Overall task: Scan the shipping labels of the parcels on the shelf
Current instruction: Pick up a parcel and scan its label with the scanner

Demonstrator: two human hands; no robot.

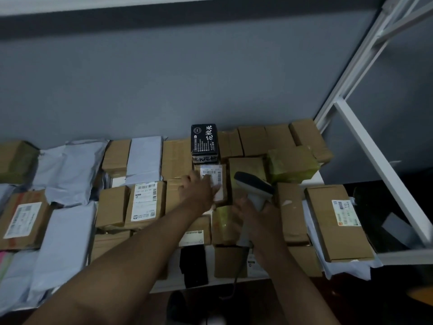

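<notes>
Now the left hand [199, 187] lies flat, fingers straight, on the labelled parcel [216, 184] mid-shelf toward the back edge; the right hand [260, 213] has its grip wrapped round the scanner [254, 186] just beside it.

The left hand [199, 188] rests on a small labelled carton [216, 181] mid-shelf; just right, the right hand [255, 213] grips a grey barcode scanner [254, 186] angled toward its label [214, 177].

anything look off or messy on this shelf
Mostly tidy rows, but a black printed box stands upright above the flat brown parcels, and a yellow-taped parcel lies skewed on top of others. The left hand rests on a labelled parcel; the right hand grips the scanner.
</notes>
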